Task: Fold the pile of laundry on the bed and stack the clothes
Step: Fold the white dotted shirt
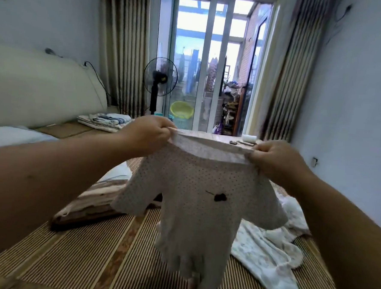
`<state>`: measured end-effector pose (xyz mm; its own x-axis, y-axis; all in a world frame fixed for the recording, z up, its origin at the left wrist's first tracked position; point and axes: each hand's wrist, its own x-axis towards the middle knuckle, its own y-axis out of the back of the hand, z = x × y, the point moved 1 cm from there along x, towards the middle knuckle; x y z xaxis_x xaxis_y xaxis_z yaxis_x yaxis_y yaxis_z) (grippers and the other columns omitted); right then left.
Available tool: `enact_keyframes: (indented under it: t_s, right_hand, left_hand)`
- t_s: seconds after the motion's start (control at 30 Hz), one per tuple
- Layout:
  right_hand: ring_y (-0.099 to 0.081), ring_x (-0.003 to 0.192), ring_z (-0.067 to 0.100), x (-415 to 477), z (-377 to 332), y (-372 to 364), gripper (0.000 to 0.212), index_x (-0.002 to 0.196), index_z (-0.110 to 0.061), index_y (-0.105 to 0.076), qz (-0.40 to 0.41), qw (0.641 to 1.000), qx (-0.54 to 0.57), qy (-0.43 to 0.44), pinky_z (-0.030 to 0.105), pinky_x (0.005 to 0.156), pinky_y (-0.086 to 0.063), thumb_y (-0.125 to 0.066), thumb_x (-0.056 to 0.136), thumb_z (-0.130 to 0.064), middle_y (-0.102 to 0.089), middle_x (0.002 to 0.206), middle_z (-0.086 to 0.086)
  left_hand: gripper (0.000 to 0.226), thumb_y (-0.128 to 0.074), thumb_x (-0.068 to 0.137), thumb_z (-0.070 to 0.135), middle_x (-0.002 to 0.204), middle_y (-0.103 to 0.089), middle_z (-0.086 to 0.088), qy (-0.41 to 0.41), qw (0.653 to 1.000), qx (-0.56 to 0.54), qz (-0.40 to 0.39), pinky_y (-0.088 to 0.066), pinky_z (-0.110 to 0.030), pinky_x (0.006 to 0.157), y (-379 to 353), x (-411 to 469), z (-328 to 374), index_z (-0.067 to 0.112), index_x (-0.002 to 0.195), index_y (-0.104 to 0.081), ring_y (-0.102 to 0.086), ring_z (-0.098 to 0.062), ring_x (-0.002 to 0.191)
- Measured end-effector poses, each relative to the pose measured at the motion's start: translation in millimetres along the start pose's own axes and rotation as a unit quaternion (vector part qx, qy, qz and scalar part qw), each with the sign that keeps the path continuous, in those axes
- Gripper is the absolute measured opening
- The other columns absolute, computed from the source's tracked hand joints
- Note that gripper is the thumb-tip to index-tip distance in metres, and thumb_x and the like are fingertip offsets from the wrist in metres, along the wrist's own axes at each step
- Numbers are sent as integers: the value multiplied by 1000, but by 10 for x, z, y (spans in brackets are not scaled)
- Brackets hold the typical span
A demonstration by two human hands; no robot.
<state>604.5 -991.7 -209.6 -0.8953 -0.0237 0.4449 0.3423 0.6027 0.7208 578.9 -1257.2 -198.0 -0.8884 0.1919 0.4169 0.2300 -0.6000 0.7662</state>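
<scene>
The striped bed mat (78, 249) filled the lower frame. At centre hung the dotted white garment (200, 189), stretched wide by its top edge. A pale floral cloth (265, 249) lay crumpled at lower right, and a folded stack (106, 121) sat mid-left. The left hand (147, 134) pinched one top corner, the right hand (275, 158) the other.

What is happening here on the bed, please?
A person is holding up a white dotted garment by its top edge, with the left hand pinching one corner and the right hand pinching the other. The garment hangs open over the striped bed mat and is not yet folded. A pale floral garment lies crumpled on the mat to the right. A small stack of folded clothes sits by the headboard.
</scene>
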Motion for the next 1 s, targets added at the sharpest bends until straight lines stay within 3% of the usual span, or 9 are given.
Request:
enact_keyframes:
  t_s: [0.13, 0.37, 0.43, 0.5, 0.63, 0.7, 0.8, 0.9, 1.0]
  right_hand:
    - [-53, 73, 15, 87, -291, 221, 20, 77, -13, -67, 25, 992, 123, -24, 27, 60, -37, -57, 92, -22, -60, 77, 3]
    - [-54, 70, 13, 54, -460, 381, 44, 84, -14, -65, 13, 995, 40, 85, 24, 58, -41, -53, 89, -56, -61, 79, 4]
    - [-53, 64, 13, 8, -439, 445, 66, 81, -12, -65, -6, 993, -12, 120, 22, 55, -41, -49, 75, -76, -60, 74, 4]
    - [-55, 61, 15, -24, -372, 510, 52, 74, -17, -63, -46, 991, -63, 109, 21, 53, -42, -57, 73, -69, -61, 71, 5]
    - [-59, 69, 19, -78, -210, 516, 18, 69, -25, -63, -89, 977, -179, 70, 25, 57, -42, -72, 82, -33, -64, 71, 3]
    - [-60, 74, 22, -126, -113, 475, 16, 73, -22, -65, -70, 983, -158, 61, 30, 61, -43, -67, 87, -29, -64, 74, 5]
    - [-57, 78, 24, -242, 35, 418, 22, 84, -10, -66, -30, 999, -22, 12, 29, 63, -41, -57, 94, -28, -62, 81, 9]
    - [-56, 79, 23, -361, 81, 349, 27, 90, -7, -64, -28, 996, 83, -16, 32, 67, -44, -52, 96, -30, -62, 86, 12]
    - [-57, 81, 22, -434, 47, 324, 25, 91, -12, -62, -37, 992, 116, -24, 33, 67, -47, -47, 97, -32, -61, 89, 10]
  left_hand:
    - [18, -53, 95, 15, 79, -62, -1, 34, 996, -73, 41, -39, -26, 58, 184, -4, 67, 20, 83, -64, -54, -13, 71]
    - [27, -38, 103, 27, 93, -59, -10, 77, 969, -233, -3, -49, -42, 87, 297, -50, 67, 17, 92, -60, -57, -25, 89]
    - [38, -39, 100, 46, 88, -59, -8, 32, 981, -192, -17, -48, -31, 71, 354, -106, 66, 15, 91, -59, -57, -20, 80]
    - [44, -54, 85, 61, 82, -60, -2, -29, 994, -100, -40, -42, -25, 63, 429, -175, 15, 17, 89, -61, -57, -13, 74]
    - [16, -76, 78, 40, 74, -60, 13, -92, 968, 218, -88, -46, -26, 68, 506, -252, -243, 30, 85, -65, -58, -7, 71]
    - [14, -74, 81, 37, 73, -61, 11, -87, 964, 238, -82, -45, -28, 68, 528, -264, -398, 33, 74, -62, -59, -13, 74]
    - [15, -73, 81, 38, 80, -66, -2, -25, 986, 122, -112, -44, -31, 65, 586, -314, -661, 25, 78, -65, -62, -22, 81]
    - [69, -81, 56, 55, 103, -68, -12, 47, 975, -137, -170, -54, -39, 85, 629, -441, -798, 6, 102, -68, -64, -28, 99]
    - [93, -79, 39, 76, 106, -68, -13, 56, 969, -182, -155, -56, -46, 86, 572, -546, -871, 13, 106, -66, -66, -31, 101]
